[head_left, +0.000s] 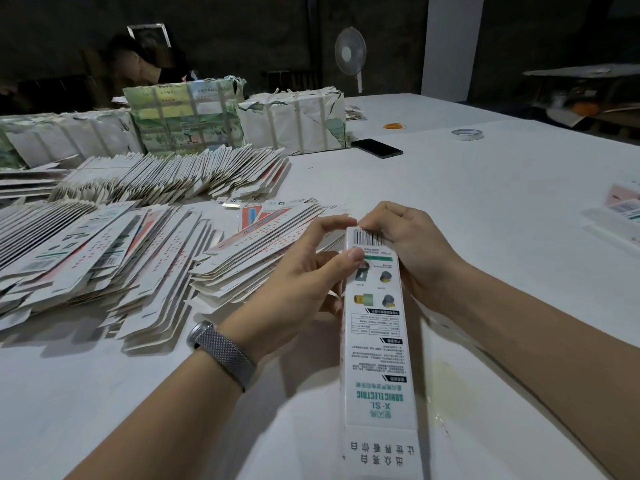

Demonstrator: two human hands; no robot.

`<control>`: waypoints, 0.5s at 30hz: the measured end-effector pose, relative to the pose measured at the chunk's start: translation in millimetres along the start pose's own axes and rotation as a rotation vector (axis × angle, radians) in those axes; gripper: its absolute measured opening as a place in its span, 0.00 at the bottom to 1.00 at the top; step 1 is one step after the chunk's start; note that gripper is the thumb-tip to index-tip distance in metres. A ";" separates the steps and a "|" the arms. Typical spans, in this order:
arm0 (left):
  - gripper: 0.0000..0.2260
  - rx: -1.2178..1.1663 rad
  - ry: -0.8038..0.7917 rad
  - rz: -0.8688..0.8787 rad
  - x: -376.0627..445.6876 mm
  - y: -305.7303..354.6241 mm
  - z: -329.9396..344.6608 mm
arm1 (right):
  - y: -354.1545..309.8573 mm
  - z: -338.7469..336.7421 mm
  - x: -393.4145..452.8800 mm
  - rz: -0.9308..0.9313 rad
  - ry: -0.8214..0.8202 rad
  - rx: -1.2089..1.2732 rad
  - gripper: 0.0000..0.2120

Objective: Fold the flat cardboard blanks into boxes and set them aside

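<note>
A long white box (377,341) with a barcode and green print runs from the middle of the view toward me, opened into its tube shape. My left hand (304,275) grips its far part from the left, thumb on the printed face. My right hand (408,244) holds the far end from the right, its fingertips curled over the end by the barcode. Flat blanks (104,258) lie fanned out in large heaps on the left of the white table (485,209). Folded boxes (623,213) lie at the right edge.
Wrapped bundles (294,119) of blanks stand at the back left. A black phone (377,148), a tape roll (467,134) and an orange ring (394,126) lie beyond. A fan (350,51) stands behind the table. Another person (138,60) sits at the far left.
</note>
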State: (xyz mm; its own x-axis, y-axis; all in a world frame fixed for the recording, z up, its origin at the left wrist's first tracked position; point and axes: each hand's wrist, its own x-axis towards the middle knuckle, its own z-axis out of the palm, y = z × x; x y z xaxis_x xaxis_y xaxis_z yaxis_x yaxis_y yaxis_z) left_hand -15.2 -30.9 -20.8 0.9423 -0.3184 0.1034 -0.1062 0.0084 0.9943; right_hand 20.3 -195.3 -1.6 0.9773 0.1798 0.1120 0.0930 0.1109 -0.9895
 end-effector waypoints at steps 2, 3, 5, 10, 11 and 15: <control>0.17 -0.011 0.020 0.025 1.0 0.5 -0.5 | 0.7 1.5 -1.5 -0.020 -0.011 -0.017 0.12; 0.17 -0.018 0.032 0.037 1.5 0.6 -0.8 | 1.3 2.8 -2.4 -0.030 -0.014 -0.014 0.11; 0.16 -0.031 0.065 0.069 2.8 0.7 -2.2 | 3.8 5.7 -3.7 -0.042 -0.042 0.016 0.09; 0.18 -0.057 0.148 0.134 3.6 2.8 -9.8 | 9.0 9.8 -6.0 -0.080 -0.109 0.066 0.10; 0.18 -0.058 0.144 0.138 3.7 3.1 -10.3 | 9.1 9.2 -6.1 -0.098 -0.109 0.067 0.12; 0.17 -0.064 0.126 0.146 3.8 2.8 -10.1 | 10.0 6.7 -5.9 -0.141 -0.108 0.072 0.12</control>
State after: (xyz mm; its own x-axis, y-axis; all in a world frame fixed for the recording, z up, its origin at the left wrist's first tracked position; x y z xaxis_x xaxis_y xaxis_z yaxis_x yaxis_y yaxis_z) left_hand -8.7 -22.4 -17.3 0.9511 -0.1888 0.2446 -0.2276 0.1069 0.9679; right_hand 14.2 -188.7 -11.5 0.9291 0.2610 0.2621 0.2099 0.2114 -0.9546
